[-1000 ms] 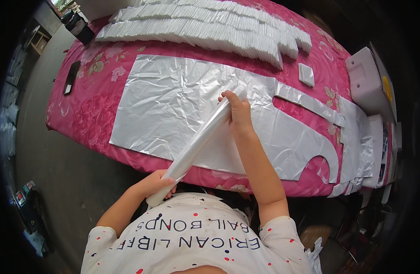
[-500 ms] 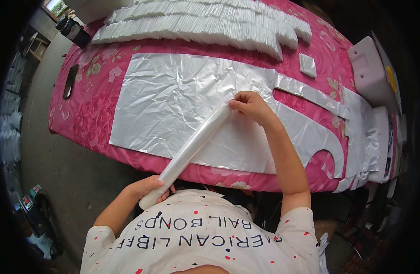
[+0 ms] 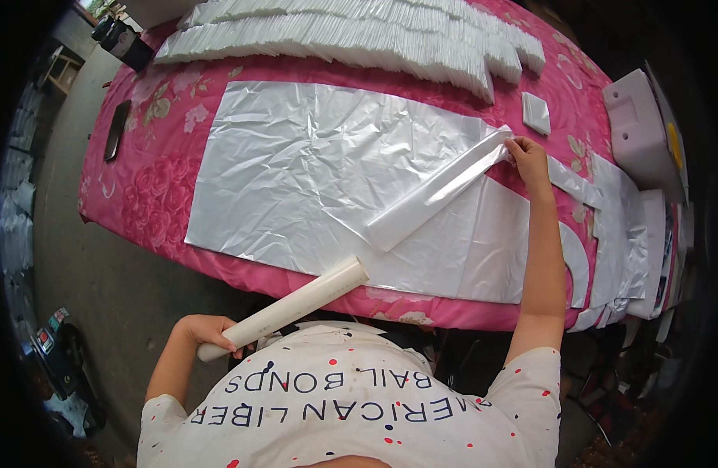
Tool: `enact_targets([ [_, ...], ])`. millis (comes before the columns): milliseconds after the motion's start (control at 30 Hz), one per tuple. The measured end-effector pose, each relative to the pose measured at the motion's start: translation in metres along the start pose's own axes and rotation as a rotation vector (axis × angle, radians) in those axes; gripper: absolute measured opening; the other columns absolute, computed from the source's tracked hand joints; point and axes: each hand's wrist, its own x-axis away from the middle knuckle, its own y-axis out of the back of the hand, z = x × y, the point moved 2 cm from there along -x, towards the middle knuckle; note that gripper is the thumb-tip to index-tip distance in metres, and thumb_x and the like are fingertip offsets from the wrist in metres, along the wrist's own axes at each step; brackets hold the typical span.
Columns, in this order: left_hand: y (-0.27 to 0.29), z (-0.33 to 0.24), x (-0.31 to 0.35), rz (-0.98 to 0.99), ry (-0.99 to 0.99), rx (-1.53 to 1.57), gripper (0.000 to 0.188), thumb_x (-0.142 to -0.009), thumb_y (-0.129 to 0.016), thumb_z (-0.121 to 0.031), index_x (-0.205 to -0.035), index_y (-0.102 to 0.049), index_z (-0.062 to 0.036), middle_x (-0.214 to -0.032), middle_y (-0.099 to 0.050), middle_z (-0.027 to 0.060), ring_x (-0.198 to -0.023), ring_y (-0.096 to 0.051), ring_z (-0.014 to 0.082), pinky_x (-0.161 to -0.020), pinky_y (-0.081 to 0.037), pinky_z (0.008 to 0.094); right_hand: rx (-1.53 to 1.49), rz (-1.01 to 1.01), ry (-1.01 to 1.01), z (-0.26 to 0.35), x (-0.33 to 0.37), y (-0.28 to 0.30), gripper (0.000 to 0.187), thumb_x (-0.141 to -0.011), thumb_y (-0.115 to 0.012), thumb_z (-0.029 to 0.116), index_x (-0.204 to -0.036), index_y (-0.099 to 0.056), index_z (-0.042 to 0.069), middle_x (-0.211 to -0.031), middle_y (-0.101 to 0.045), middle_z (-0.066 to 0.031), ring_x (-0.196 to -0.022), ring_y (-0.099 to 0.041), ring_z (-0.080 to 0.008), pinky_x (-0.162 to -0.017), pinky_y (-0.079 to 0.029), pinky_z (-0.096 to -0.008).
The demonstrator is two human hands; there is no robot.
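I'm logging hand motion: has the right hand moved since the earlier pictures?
Yes: the right hand has moved rightward, much closer to the small white folded packet lying on the pink floral tablecloth.

The left hand (image 3: 210,331) grips a cream tube (image 3: 296,303); the right hand (image 3: 530,162) pinches folded film (image 3: 433,195) over silvery sheeting (image 3: 288,164).

My feed gives me one left grip (image 3: 216,334) and one right grip (image 3: 527,159), two altogether. I count one white tube (image 3: 285,309), one long strip of film (image 3: 437,189) and one broad silvery sheet (image 3: 261,168), whose layers I cannot number. I make it one pink tabletop (image 3: 157,204), one black lidded cup (image 3: 125,44), one dark phone-like slab (image 3: 117,131), and three rows of white packets (image 3: 335,44), too tightly packed for me to count singly. Besides those rows I tally one small white stack (image 3: 536,114) and one white box with two holes (image 3: 646,129).
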Motion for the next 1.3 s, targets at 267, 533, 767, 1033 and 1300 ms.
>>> enact_targets([
  [267, -0.052, -0.177, -0.028, -0.479, -0.246, -1.074, 0.038, -0.064, -0.073, -0.024, -0.095, -0.063, -0.005, -0.083, -0.065, 0.0144, -0.075, -0.063, 0.0278, -0.068, -0.048, 0.0329, -0.022, 0.183, 0.072, 0.042, 0.015, -0.065, 0.014, -0.084, -0.062, 0.013, -0.082, -0.064, 0.0, -0.065, -0.056, 0.0026, -0.058, -0.048, -0.0042, -0.053, -0.039, -0.0201],
  [533, -0.068, -0.236, -0.095, -0.797, -1.132, -1.722, 0.055, -0.073, -0.068, -0.034, -0.115, -0.054, -0.0017, -0.108, -0.058, 0.0128, -0.099, -0.056, 0.0294, -0.086, -0.045, 0.0382, 0.101, 0.314, 0.106, 0.054, 0.007, -0.095, 0.015, -0.083, -0.063, 0.016, -0.085, -0.065, 0.001, -0.067, -0.057, 0.0025, -0.06, -0.047, -0.0049, -0.055, -0.04, -0.0215],
  [767, -0.071, -0.188, -0.127, -0.27, -0.93, -1.884, 0.072, -0.086, -0.044, -0.05, -0.131, -0.036, 0.0062, -0.139, -0.034, 0.0205, -0.129, -0.033, 0.032, -0.109, -0.022, 0.0416, 0.239, 0.394, 0.021, 0.062, 0.002, -0.095, 0.023, -0.082, -0.066, 0.02, -0.092, -0.065, 0.0, -0.069, -0.057, 0.0011, -0.061, -0.047, -0.0056, -0.056, -0.04, -0.0228],
  [1033, -0.085, -0.166, -0.14, -0.371, -0.905, -1.895, 0.081, -0.086, -0.031, -0.058, -0.133, -0.031, 0.0084, -0.144, -0.026, 0.0217, -0.135, -0.022, 0.0316, -0.111, -0.015, 0.0423, 0.067, 0.308, 0.04, 0.089, 0.022, -0.072, 0.058, -0.081, -0.066, 0.035, -0.122, -0.05, -0.003, -0.111, -0.057, -0.0133, -0.091, -0.057, -0.0156, -0.074, -0.046, -0.0271],
  [1300, -0.099, -0.145, -0.155, -0.561, -0.816, -1.916, 0.082, -0.086, -0.032, -0.061, -0.135, -0.032, 0.0053, -0.144, -0.027, 0.0195, -0.136, -0.022, 0.0301, -0.11, -0.015, 0.0429, 0.528, 0.335, 0.631, 0.089, 0.198, -0.156, 0.05, -0.072, -0.068, 0.018, -0.119, -0.055, 0.009, -0.115, -0.056, -0.0115, -0.098, -0.056, -0.0287, -0.086, -0.045, -0.0384],
])
